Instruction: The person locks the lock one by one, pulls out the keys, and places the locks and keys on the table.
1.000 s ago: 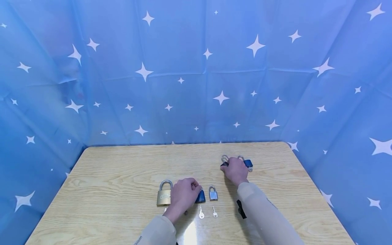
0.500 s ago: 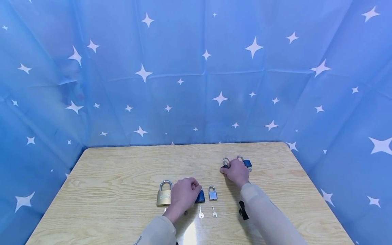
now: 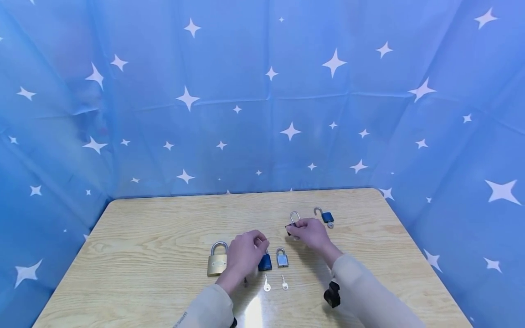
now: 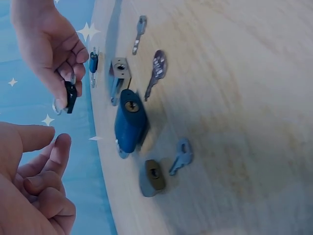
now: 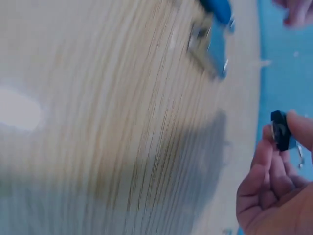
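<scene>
My right hand (image 3: 312, 234) pinches a small black padlock (image 5: 280, 131) between thumb and fingers, held above the tabletop; its shackle points away in the head view. My left hand (image 3: 245, 252) hovers over the row of padlocks with fingers loosely curled. Nothing shows between its thumb and index finger in the left wrist view. Beneath and beside it are a large brass padlock (image 3: 217, 265), a blue padlock (image 3: 265, 262) and a small silver-and-blue padlock (image 3: 282, 259). Another small padlock (image 4: 152, 178) appears in the left wrist view, mostly hidden by the hand from the head camera.
Keys lie in front of the padlocks, among them one key (image 3: 267, 284) by the blue padlock and another key (image 3: 285, 283) by the silver one. An unlatched blue padlock (image 3: 327, 217) with a key in it lies at the back right. A starred blue curtain (image 3: 262, 114) surrounds the wooden table (image 3: 143, 237).
My right hand has drawn the black padlock leftward, up off the table and away from the unlatched blue padlock. The left hand has hardly moved.
</scene>
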Demonstrator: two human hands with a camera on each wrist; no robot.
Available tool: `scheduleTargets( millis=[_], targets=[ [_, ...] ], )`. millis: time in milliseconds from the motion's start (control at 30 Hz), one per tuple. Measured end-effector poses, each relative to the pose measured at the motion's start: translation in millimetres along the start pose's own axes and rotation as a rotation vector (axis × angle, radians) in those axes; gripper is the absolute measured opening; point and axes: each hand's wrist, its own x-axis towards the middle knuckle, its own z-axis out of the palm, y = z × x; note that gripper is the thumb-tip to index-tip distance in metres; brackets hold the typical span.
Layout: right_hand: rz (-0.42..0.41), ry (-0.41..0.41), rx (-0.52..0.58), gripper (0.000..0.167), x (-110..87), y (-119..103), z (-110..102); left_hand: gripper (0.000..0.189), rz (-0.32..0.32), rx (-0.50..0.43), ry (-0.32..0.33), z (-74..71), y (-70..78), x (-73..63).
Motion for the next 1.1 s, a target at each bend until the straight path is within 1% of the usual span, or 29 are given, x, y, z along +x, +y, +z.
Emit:
scheduleTargets(
  millis=[133,200,300,467,600,700,933,1100],
  targets=[
    [0.035,-0.029,0.132,0.03,-14.6,-10,7,0.015,0.022,-0.003,-0.012,-5.6,5.5,5.9],
    [0.041,-0.044,0.181,0.029,-20.5,-15,12,0.017,0.033,-0.001,-0.016,-9.0,9.3,9.8],
    [0.049,-0.065,0.232,0.03,-29.9,-20,17,0.02,0.054,0.005,-0.022,-13.3,15.3,15.4],
    [0.04,-0.078,0.307,0.029,-41.8,-24,26,0.023,0.079,0.001,-0.062,-16.0,23.5,22.3],
    [0.012,-0.088,0.334,0.027,-47.2,-24,32,0.026,0.094,-0.024,-0.116,-14.1,27.0,25.5],
    [-0.011,-0.097,0.327,0.026,-48.9,-23,36,0.025,0.107,-0.032,-0.147,-12.9,27.5,26.8],
    [-0.034,-0.136,0.35,0.026,-52.9,-22,39,0.015,0.159,-0.038,-0.168,-13.5,23.6,29.0],
    [-0.041,-0.154,0.341,0.027,-53.6,-20,39,0.014,0.174,-0.047,-0.193,-14.6,20.6,29.8]
  ],
)
